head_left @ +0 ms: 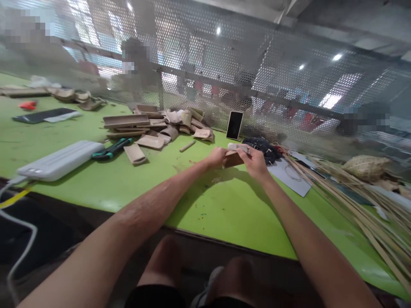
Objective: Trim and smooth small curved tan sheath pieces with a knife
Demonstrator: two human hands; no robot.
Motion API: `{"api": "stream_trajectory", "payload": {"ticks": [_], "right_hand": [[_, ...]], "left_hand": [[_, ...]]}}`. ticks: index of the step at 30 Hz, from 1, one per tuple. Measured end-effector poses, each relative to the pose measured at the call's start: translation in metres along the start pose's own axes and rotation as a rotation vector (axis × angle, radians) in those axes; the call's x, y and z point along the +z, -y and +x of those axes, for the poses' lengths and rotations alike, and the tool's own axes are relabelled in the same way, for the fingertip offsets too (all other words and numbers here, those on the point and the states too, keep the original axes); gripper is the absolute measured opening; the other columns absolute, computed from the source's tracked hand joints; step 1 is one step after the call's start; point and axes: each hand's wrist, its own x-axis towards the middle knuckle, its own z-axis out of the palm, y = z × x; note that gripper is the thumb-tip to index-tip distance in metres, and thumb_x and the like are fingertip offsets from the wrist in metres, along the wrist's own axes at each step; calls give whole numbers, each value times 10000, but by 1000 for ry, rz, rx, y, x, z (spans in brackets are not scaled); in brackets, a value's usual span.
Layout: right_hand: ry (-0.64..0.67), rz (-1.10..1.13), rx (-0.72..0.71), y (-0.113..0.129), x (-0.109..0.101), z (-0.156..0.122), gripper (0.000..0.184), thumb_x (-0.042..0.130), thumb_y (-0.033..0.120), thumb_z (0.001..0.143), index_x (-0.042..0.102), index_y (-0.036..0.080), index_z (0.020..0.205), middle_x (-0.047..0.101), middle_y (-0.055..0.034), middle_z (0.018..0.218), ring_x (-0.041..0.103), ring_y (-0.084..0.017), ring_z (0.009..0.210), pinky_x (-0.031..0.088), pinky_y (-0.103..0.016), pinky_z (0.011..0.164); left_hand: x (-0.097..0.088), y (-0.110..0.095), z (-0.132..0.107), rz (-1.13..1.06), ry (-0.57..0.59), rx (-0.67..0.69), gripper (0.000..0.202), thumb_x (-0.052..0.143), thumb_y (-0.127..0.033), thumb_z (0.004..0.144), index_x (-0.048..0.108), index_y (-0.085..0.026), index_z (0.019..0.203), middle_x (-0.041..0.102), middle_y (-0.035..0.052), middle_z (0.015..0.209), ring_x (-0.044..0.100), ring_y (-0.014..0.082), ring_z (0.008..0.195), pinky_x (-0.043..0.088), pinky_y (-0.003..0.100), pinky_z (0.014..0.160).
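Both my hands meet above the green table (224, 214), out in front of me. My left hand (217, 158) is closed on the left end of a brown bamboo-like piece (233, 160). My right hand (255, 162) is closed at its other end, thumb on top, and also grips a pale, whitish strip (238, 148) along the upper edge. What the strip is made of cannot be made out. Beneath the hands, pale dust or shavings (216, 180) lie on the tabletop.
Left of the hands lies a pile of brown curved pieces (144, 124), with a box cutter (113, 149) and a white power strip (61, 159) nearer me. A phone (234, 125) leans upright behind. Dark cloth (263, 147), white paper (290, 176) and long thin strips (346, 201) lie right. Perforated mesh (208, 55) rises behind.
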Motion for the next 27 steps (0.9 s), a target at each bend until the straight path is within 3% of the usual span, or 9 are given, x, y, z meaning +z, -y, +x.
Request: {"api": "stream_trajectory", "payload": {"ticks": [3, 7, 10, 13, 17, 20, 24, 27], "right_hand": [[-29, -9, 101, -11, 0, 1, 413, 574, 515, 888, 752, 146, 934, 746, -60, 858, 659, -231, 812, 505, -331, 754], [-135, 15, 267, -30, 0, -1, 474, 601, 562, 841, 657, 145, 622, 587, -10, 560, 528, -169, 573, 418, -287, 555], [-116, 89, 286, -29, 2, -3, 469, 598, 575, 844, 687, 142, 685, 602, -9, 597, 529, -161, 587, 425, -281, 566], [-37, 117, 186, -11, 2, -3, 427, 579, 550, 878, 747, 159, 905, 715, -41, 817, 631, -199, 785, 494, -309, 748], [75, 102, 26, 7, 0, -2, 369, 565, 496, 910, 730, 207, 1070, 736, -47, 1050, 650, -220, 992, 470, -348, 936], [20, 52, 68, -4, 0, -1, 387, 568, 523, 898, 734, 187, 996, 739, -52, 961, 652, -226, 912, 490, -346, 860], [-98, -1, 271, -30, 1, -1, 488, 575, 593, 855, 683, 147, 693, 618, -24, 614, 559, -182, 623, 446, -302, 606], [-102, 38, 304, -28, 4, -2, 489, 574, 593, 858, 705, 136, 744, 610, -19, 606, 536, -167, 598, 427, -291, 577]], "left_hand": [[1, -2, -3, -31, -21, 25, 235, 572, -166, 800, 761, -88, 915, 734, 76, 780, 584, 154, 642, 412, 247, 614], [1, 1, -7, -75, -12, 85, 215, 577, -129, 763, 759, -96, 873, 715, 39, 725, 575, 150, 648, 410, 244, 631], [-1, 4, -6, -110, -1, 77, 188, 561, -118, 773, 742, -93, 817, 702, 35, 706, 567, 150, 646, 400, 248, 627], [-2, 7, -3, -97, 25, 55, 172, 571, -158, 798, 733, -99, 807, 694, 40, 707, 562, 151, 638, 399, 250, 621], [-1, 9, 2, -68, 0, 60, 212, 572, -237, 831, 735, -103, 854, 701, 60, 771, 555, 147, 635, 415, 258, 638], [0, 6, 1, -52, -7, 27, 200, 585, -210, 796, 741, -93, 844, 687, 56, 723, 549, 148, 620, 400, 259, 619], [-1, 3, -5, -97, 1, 34, 201, 560, -172, 762, 736, -83, 803, 666, 43, 659, 543, 150, 599, 388, 260, 588], [-3, 4, -6, -116, 11, 40, 224, 528, -188, 777, 728, -88, 786, 665, 31, 659, 532, 144, 599, 388, 256, 583]]}}
